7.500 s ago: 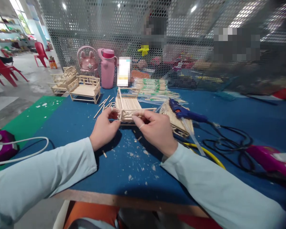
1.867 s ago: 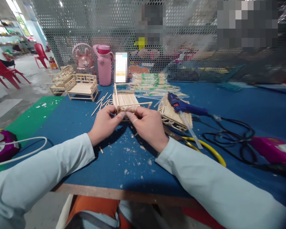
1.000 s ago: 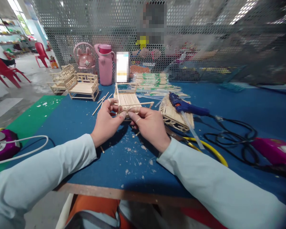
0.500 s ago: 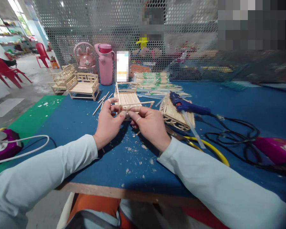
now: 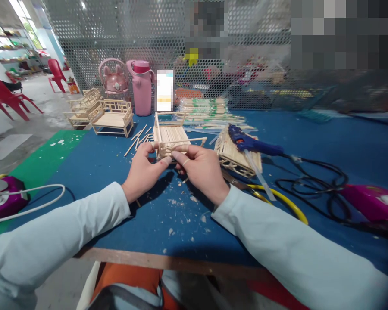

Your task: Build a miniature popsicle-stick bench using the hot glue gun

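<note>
A small stick-built model bench (image 5: 172, 132) with a slatted seat stands on the blue table in front of me. My left hand (image 5: 145, 170) grips the near left corner of its frame, thumb below and fingers above. At the near side my right hand (image 5: 202, 170) pinches a thin wooden piece against the frame; the fingers hide most of that piece. A blue glue gun (image 5: 255, 143) lies to the right on another stick model (image 5: 236, 153). Loose short sticks (image 5: 139, 138) are scattered beyond my left hand.
Finished-looking stick benches (image 5: 113, 116) stand at the back left, near a pink bottle (image 5: 142, 88). Packs of sticks (image 5: 203, 107) lie behind. Yellow-handled pliers (image 5: 278, 198) and black cable (image 5: 310, 181) are on the right. A purple power strip (image 5: 8, 196) sits left.
My left thumb and fingers have spread slightly apart and moved a little left, showing more of the bench's near corner. My right hand keeps its pinch.
</note>
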Motion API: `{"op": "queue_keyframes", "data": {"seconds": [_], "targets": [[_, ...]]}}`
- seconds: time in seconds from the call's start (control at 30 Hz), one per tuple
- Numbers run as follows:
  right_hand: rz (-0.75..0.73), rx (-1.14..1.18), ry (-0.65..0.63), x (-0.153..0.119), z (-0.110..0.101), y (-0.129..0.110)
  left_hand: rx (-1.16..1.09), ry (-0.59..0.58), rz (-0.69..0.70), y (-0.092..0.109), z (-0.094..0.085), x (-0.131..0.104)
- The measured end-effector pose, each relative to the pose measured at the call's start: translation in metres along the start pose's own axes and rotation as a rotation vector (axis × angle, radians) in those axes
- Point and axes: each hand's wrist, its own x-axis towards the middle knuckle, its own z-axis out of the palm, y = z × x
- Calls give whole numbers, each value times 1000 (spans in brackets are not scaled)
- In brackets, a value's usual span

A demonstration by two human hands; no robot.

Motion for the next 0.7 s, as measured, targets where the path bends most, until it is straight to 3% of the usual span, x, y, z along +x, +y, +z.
{"op": "queue_keyframes", "data": {"seconds": [0.2, 0.53, 0.7], "targets": [[3, 5, -4, 0, 0, 0, 170, 19, 104, 2, 0, 4], [12, 23, -8, -1, 0, 0, 186, 8, 82, 3, -1, 7], [11, 21, -10, 0, 0, 1, 140, -55, 90, 1, -3, 10]]}}
